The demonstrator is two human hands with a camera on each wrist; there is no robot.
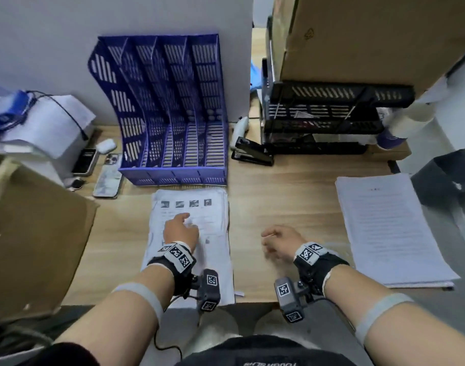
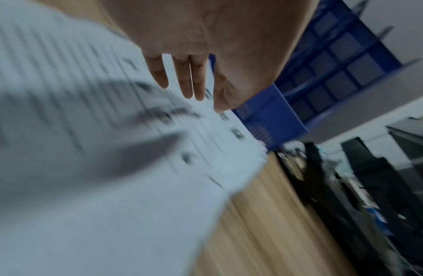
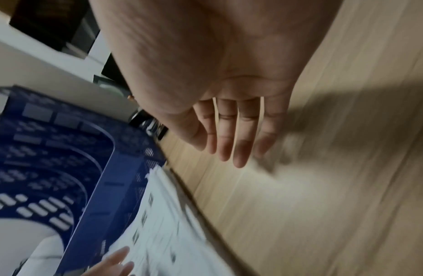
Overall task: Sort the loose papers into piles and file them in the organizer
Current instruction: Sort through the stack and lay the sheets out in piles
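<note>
Two white printed paper stacks (image 1: 190,233) (image 1: 389,228) lie flat before the slotted blue plastic organizer (image 1: 170,112), left hand (image 1: 181,229) and right hand (image 1: 280,240) loose-fingered, holding nothing.

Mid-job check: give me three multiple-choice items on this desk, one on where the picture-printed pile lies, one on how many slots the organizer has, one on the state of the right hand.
1. Where does the pile of papers with small pictures lie?
A. in front of the blue organizer
B. inside the organizer
C. on the black tray rack

2. How many slots does the organizer have?
A. two
B. four
C. six

3. What is the right hand doing?
A. gripping a stapler
B. lifting a sheet
C. hanging empty over bare desk

Answers: 1 A, the pile lies flat on the desk right before the organizer's front edge. 2 B, dividers split it into four slots. 3 C, the right wrist view shows relaxed fingers holding nothing.
</note>
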